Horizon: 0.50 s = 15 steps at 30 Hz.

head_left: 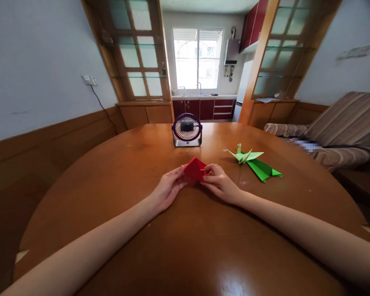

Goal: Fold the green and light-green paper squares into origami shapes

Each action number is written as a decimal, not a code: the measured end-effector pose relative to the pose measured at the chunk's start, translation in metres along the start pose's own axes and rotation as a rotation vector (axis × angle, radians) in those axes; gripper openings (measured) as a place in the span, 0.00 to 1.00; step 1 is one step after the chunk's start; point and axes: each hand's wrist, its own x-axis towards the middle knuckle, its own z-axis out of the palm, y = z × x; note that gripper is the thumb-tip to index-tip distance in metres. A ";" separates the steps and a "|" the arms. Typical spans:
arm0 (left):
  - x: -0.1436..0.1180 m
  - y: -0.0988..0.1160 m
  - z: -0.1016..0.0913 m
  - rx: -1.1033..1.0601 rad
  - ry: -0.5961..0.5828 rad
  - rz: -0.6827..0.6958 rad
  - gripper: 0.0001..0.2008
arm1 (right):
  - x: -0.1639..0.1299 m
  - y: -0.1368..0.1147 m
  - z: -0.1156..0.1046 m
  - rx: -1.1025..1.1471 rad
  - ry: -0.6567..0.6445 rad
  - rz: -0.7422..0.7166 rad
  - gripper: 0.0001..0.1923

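A folded piece of red origami paper (193,168) is held up just over the wooden table (111,172), between both hands. My left hand (172,186) grips its left corner, thumb on top and fingers underneath. On the other side, my right hand (219,183) pinches the right edge, where a fold shows near the fingertips. Some of the paper is hidden behind the right fingers. To the right of my right hand lie a light green origami crane (243,156) and a darker green folded paper piece (262,169), the crane partly overlapping it.
A small purple fan (187,128) stands on the table straight ahead, beyond the red paper. A striped sofa (348,123) is to the right of the table. Behind are glass-door cabinets (138,49) and a kitchen window (197,57).
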 end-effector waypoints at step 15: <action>0.001 -0.004 -0.001 0.029 0.032 0.041 0.20 | -0.003 0.002 0.001 -0.217 0.017 -0.112 0.10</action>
